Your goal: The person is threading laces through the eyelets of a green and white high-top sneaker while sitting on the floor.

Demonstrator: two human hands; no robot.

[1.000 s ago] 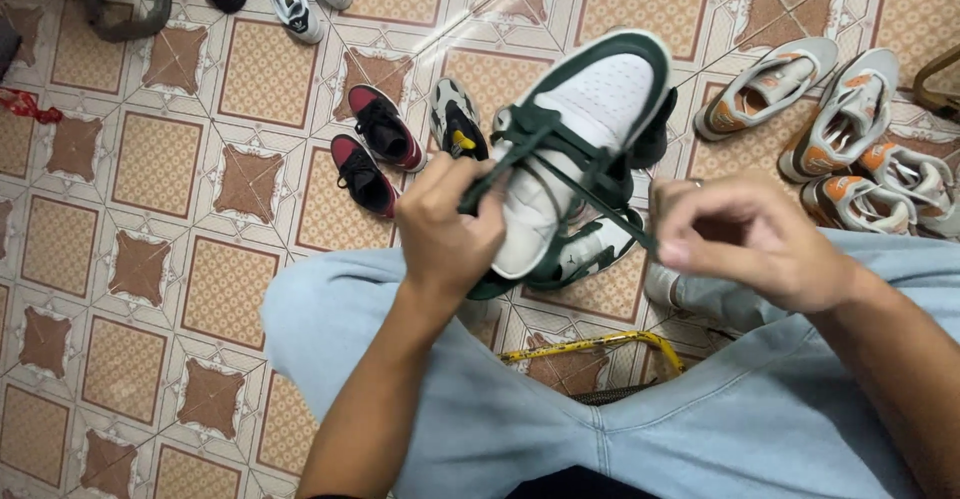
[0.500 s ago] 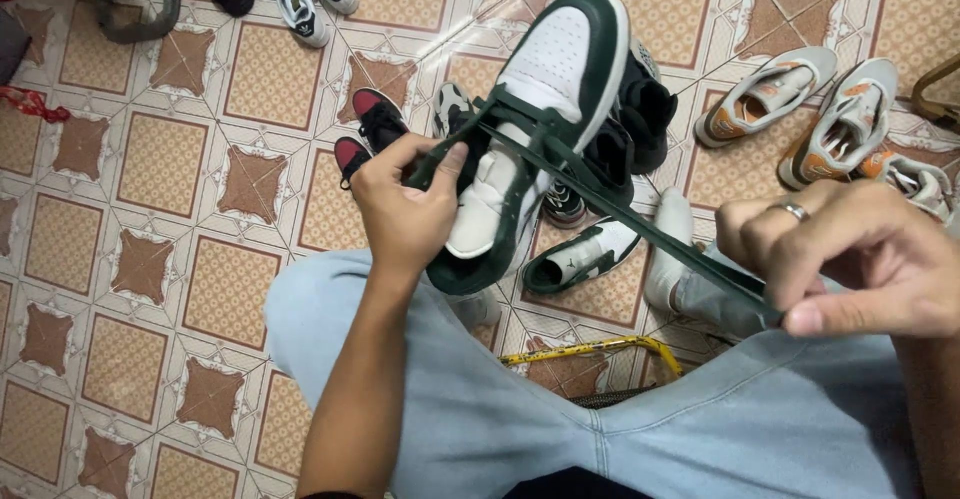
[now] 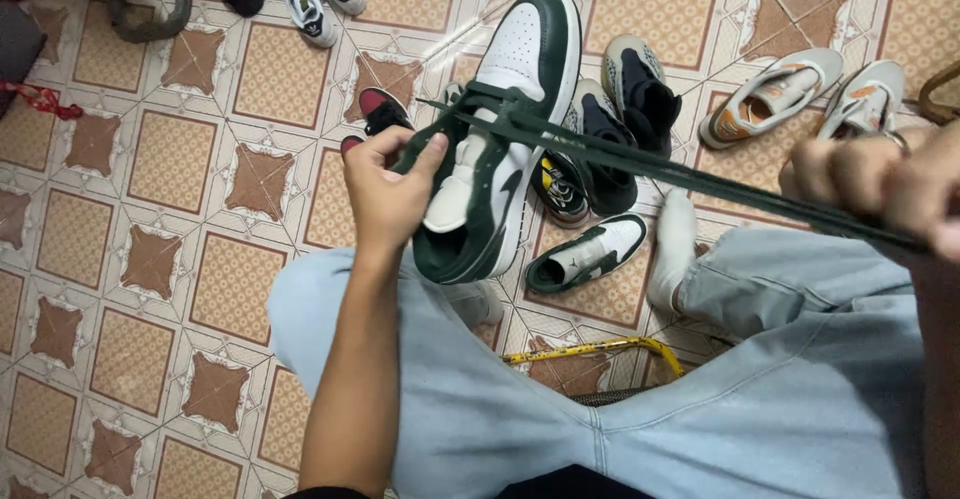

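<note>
My left hand (image 3: 385, 194) is pinching one lace end beside the green-and-white sneaker (image 3: 495, 139) over my knee, steadying it, while my right hand's (image 3: 880, 184) closed fingers are drawing the dark lace (image 3: 700, 174) taut.

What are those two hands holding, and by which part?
The left hand grips the green-and-white sneaker at its side, pinching one end of the dark green lace. The right hand holds the lace's other end, pulled taut.
</note>
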